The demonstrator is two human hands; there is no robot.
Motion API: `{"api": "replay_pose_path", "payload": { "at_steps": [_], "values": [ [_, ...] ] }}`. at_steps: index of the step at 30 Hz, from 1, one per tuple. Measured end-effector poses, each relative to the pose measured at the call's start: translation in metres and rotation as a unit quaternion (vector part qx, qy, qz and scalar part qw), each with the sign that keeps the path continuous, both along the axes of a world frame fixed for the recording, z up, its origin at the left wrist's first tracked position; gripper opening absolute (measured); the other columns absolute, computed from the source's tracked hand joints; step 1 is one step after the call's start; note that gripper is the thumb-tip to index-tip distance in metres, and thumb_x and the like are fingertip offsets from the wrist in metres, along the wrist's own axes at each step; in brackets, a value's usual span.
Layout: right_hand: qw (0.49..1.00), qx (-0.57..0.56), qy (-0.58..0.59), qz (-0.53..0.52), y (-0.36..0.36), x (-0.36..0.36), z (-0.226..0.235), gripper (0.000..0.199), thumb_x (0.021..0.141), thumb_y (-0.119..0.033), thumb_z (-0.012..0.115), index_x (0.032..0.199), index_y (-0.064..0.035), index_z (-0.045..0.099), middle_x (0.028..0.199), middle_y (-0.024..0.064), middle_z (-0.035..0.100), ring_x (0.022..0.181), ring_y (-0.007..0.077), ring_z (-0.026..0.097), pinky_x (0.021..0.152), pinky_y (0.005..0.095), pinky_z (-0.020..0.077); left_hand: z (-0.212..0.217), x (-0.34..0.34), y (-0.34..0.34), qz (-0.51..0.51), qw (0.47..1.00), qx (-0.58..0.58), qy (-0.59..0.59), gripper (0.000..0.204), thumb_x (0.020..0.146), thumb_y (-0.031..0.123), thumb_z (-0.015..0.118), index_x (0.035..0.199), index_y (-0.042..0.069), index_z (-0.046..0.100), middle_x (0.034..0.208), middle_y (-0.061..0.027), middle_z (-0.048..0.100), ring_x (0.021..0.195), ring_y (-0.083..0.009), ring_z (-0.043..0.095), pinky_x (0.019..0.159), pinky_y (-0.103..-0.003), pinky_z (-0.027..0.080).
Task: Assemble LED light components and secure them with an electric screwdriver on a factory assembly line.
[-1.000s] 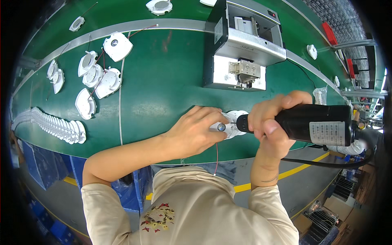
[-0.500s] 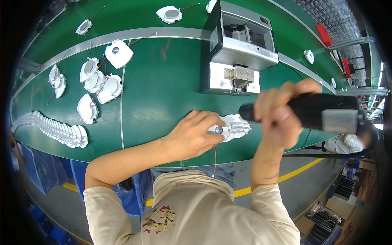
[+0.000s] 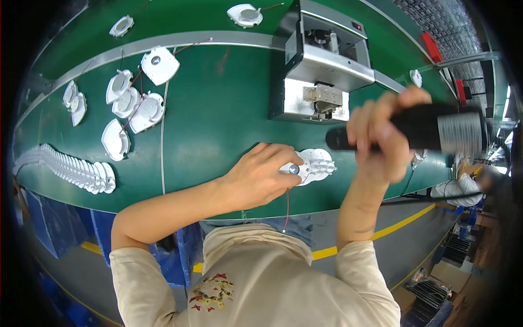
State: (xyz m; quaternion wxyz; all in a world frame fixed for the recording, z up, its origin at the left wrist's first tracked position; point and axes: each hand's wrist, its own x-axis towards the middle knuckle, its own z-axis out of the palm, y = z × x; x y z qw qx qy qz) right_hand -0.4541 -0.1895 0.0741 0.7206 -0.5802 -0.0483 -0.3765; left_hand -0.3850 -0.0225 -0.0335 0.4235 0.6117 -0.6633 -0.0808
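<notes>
My left hand (image 3: 267, 173) is closed around one end of a white plastic part (image 3: 317, 166) at the near side of the green table. A shiny round piece (image 3: 294, 169) shows beside my fingertips, and a thin red wire (image 3: 287, 210) hangs from the part over the table edge. In my right hand (image 3: 384, 133) is a black electric screwdriver (image 3: 422, 128), smeared by motion. It is held level, its narrow end pointing left, above and apart from the white part. Its bit cannot be made out.
A silver-and-black screw feeder (image 3: 321, 65) stands beyond my hands. Several white fan-shaped parts with wires (image 3: 147, 111) lie at left, near a curved row of stacked white pieces (image 3: 81, 171). More parts (image 3: 245, 15) lie on the far green strip. Another person (image 3: 457, 191) sits at far right.
The screwdriver and my right hand have shifted slightly away from me and right. My left hand stays on the white part. Parts on the far strip have slid right.
</notes>
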Motion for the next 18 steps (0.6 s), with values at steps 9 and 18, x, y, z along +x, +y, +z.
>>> {"api": "replay_pose_path", "payload": {
  "at_steps": [9,18],
  "values": [
    [0.999,0.014,0.048,-0.002,0.033,-0.046,-0.020,0.040,0.075,0.002,0.065,0.104,-0.0070,0.038,0.063,0.0048,0.047,0.046,0.0131,0.044,0.046,0.0303,0.0427,0.004,0.001,0.000,0.003,1.000,0.010,-0.002,0.014,0.069,0.012,0.073,0.083,0.012,0.069,0.110,-0.0038,0.057,0.107,-0.0256,0.055,0.081,-0.037,0.045],
    [0.994,-0.101,0.047,-0.007,0.046,-0.056,-0.022,0.035,0.077,0.007,0.063,0.100,-0.0058,0.041,0.069,0.0073,0.053,0.059,0.0166,0.053,0.058,0.0323,0.0481,0.017,0.003,0.003,-0.017,0.998,0.051,0.021,0.028,0.061,0.007,0.072,0.088,0.012,0.071,0.118,-0.0079,0.052,0.099,-0.0282,0.056,0.082,-0.039,0.047]
  ]
}}
